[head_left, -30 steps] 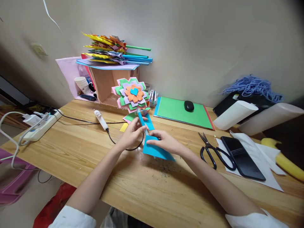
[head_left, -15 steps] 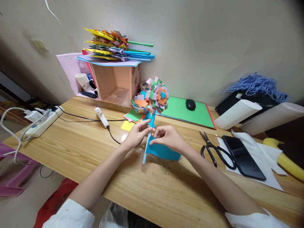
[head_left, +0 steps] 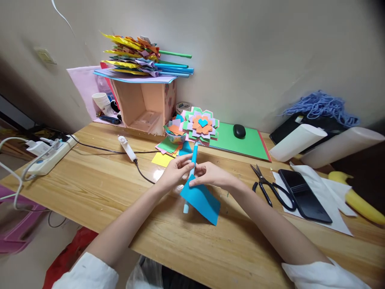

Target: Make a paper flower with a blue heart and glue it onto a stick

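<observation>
A layered paper flower (head_left: pixel 201 125) in pink, green, lilac and orange, with a blue heart at its centre, faces me on a blue paper stem (head_left: pixel 195 154). My left hand (head_left: pixel 174 172) is closed around the stem, thumb and fingers on either side of it. My right hand (head_left: pixel 213 176) pinches the upper part of a blue paper sheet (head_left: pixel 202 200) against the stem. The sheet slants down to the right across the stem, whose pale lower end sticks out below it. Some right fingertips are hidden behind the stem.
Black-handled scissors (head_left: pixel 266 186) and a phone (head_left: pixel 303 194) lie at the right on white paper. A glue gun (head_left: pixel 127 148) with its cord is at the left, near a bowl of paper pieces (head_left: pixel 176 136). Behind stand a cardboard box (head_left: pixel 144 104) and a green board (head_left: pixel 228 142).
The flower has turned to face me more fully. The blue sheet has swung from lying sideways to slanting downward across the stem, still pinched by my right hand.
</observation>
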Demonstrator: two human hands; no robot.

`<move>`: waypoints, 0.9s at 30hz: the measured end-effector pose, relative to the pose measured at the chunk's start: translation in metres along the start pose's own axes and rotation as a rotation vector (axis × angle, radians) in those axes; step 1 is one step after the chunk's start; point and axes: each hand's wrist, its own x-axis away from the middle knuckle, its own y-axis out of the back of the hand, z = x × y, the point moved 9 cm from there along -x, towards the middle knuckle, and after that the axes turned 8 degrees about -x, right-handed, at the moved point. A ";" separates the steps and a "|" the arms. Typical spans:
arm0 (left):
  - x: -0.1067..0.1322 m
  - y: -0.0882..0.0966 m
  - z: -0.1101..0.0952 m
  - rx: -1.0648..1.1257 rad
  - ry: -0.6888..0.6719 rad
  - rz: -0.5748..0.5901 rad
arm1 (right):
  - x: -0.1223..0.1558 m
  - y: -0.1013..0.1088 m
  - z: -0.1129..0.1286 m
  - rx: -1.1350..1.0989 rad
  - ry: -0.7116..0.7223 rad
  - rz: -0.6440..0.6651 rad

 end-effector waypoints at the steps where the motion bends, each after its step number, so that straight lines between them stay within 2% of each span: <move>1: 0.001 0.000 0.001 -0.019 0.012 0.000 | 0.000 -0.002 -0.001 -0.018 -0.009 0.024; 5: 0.005 -0.002 -0.003 -0.076 0.036 0.052 | 0.000 -0.001 -0.002 -0.022 -0.003 0.015; 9: 0.009 -0.010 -0.013 -0.110 0.029 0.167 | 0.001 0.007 0.003 0.187 0.038 -0.100; 13: 0.007 -0.008 -0.008 -0.147 0.072 0.138 | 0.003 0.002 0.003 0.306 0.039 -0.111; 17: 0.004 -0.004 -0.005 -0.195 0.050 0.113 | 0.004 0.002 0.001 0.348 0.027 -0.176; 22: 0.000 0.000 -0.002 -0.292 0.021 0.126 | 0.003 0.012 -0.002 0.363 0.017 -0.287; 25: -0.001 0.001 -0.006 -0.246 -0.002 0.134 | 0.002 0.019 -0.005 0.317 0.025 -0.330; 27: -0.002 0.006 -0.007 -0.204 0.011 0.093 | 0.003 0.023 -0.005 0.268 0.035 -0.348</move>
